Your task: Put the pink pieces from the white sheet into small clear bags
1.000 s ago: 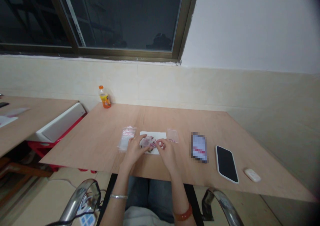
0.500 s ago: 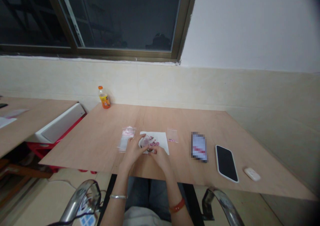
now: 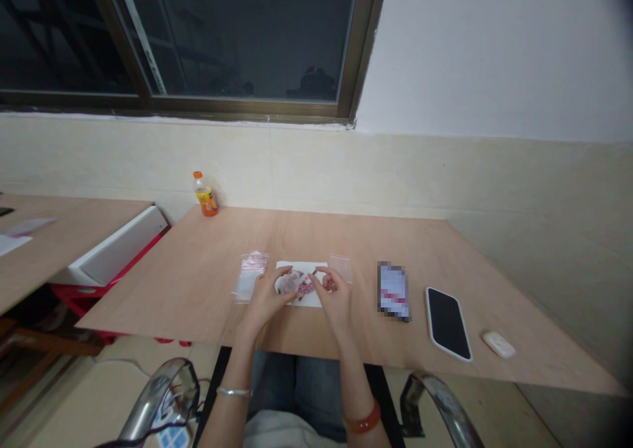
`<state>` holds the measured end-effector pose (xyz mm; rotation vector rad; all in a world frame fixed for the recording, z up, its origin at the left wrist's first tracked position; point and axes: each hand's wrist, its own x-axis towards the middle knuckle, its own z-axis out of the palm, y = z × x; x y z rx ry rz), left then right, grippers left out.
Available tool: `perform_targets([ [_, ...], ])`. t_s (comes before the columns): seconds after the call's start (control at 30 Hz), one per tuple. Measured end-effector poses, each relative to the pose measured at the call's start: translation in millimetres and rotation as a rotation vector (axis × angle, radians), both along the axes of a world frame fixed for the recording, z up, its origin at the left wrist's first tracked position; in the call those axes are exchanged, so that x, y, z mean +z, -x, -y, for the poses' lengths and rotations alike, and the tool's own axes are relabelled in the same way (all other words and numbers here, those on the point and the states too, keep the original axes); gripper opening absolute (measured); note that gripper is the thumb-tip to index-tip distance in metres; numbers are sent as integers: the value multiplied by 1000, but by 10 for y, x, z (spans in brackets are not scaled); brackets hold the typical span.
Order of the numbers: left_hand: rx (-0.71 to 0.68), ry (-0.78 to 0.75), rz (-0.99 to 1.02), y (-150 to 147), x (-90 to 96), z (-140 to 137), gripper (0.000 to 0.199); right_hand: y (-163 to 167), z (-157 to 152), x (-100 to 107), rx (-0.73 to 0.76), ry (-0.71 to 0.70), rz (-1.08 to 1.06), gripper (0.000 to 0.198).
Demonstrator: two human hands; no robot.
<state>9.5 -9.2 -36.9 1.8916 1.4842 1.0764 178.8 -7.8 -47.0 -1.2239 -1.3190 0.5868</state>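
My left hand (image 3: 265, 297) curls its thumb and fingers around a pale, translucent, rounded piece (image 3: 287, 282), whose exact kind I cannot tell. Under it lies a white sheet of paper (image 3: 297, 302) with many small pink and dark bits (image 3: 306, 286) on it. Above the sheet's right side, my right hand (image 3: 337, 297) has thumb and index finger close together, with a tiny dark bit (image 3: 313, 273) at the tips; its other fingers are bent in. A small clear zip bag (image 3: 341, 267) lies just beyond the right hand, partly covered by it.
Left of the sheet are stacked clear zip bags (image 3: 250, 280). To the right lie a blurred-out phone (image 3: 393, 291), a dark-screened tablet or phone (image 3: 448, 322) and a white case (image 3: 499, 344). An orange drink bottle (image 3: 206, 197) stands at the table's back left edge.
My right hand has moved right and slightly away from me, apart from the left hand, and now partly covers the small zip bag. The left hand stays nearly where it was.
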Motion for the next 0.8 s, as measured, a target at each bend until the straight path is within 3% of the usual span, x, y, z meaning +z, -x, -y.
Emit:
perform_targets([
  [0.13,-18,-13,-12,-57,37,21,53,-15,129,274,22,-89,-1,23],
  [0.23,-33,-48,-29,-89,71,40,47,22,183,362,129,-73,67,21],
  [0.4,-29,-72,-14,-70,106,60,46,50,192,347,290,45,169,25],
  [0.63,19,-100,-44,-71,129,57,51,6,239,307,454,84,166,19],
  [0.8,18,-111,-16,-139,132,81,55,-13,247,360,490,83,171,12],
])
